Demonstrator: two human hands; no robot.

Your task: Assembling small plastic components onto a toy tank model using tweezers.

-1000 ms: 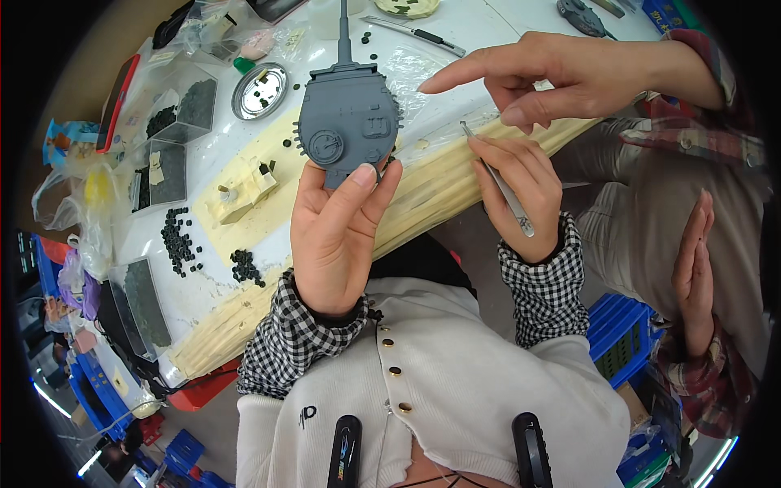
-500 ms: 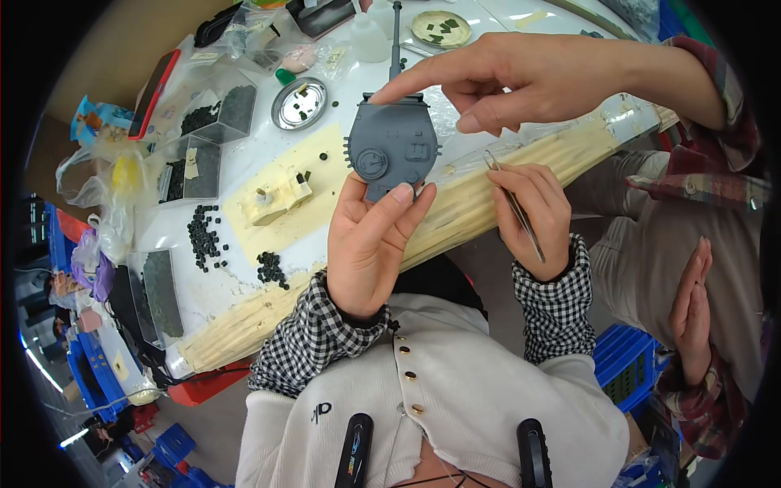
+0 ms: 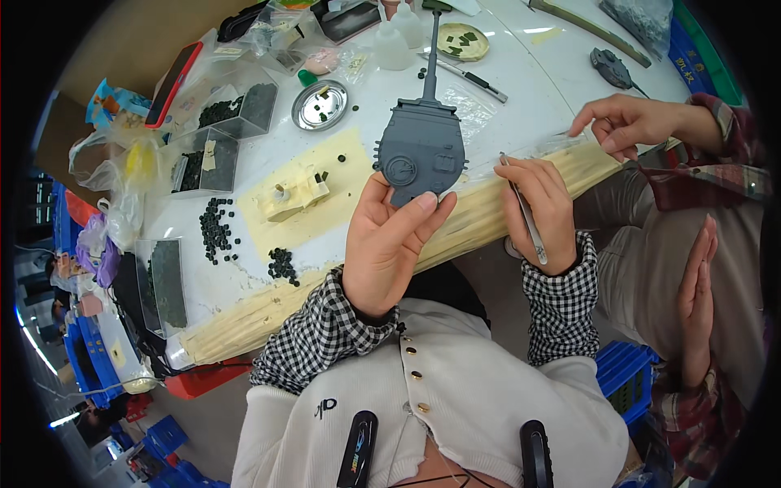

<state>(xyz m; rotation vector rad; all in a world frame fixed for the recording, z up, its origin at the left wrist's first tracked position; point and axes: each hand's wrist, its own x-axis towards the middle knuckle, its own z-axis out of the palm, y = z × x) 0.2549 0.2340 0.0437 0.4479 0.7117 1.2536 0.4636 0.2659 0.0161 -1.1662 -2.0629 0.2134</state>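
Note:
My left hand is closed on the rear end of a grey model tank turret, thumb on top. The turret's long barrel points away from me, and its round hatch is at the near left of the roof. In my right hand is a pair of metal tweezers, tips pointing up and away, apart from the turret. Left of the turret, a cream-coloured block-like fixture stands on a yellowish sheet. Small black parts lie in piles near my left forearm.
Clear plastic boxes with black parts line the left side. A round metal tin, a dish of green pieces, white bottles and a craft knife lie farther back. A co-worker's hand is over the table's right edge.
The co-worker's pointing hand has drawn back from over the turret to the right. The turret in my left hand has shifted slightly right in view; the tweezers remain in my right hand.

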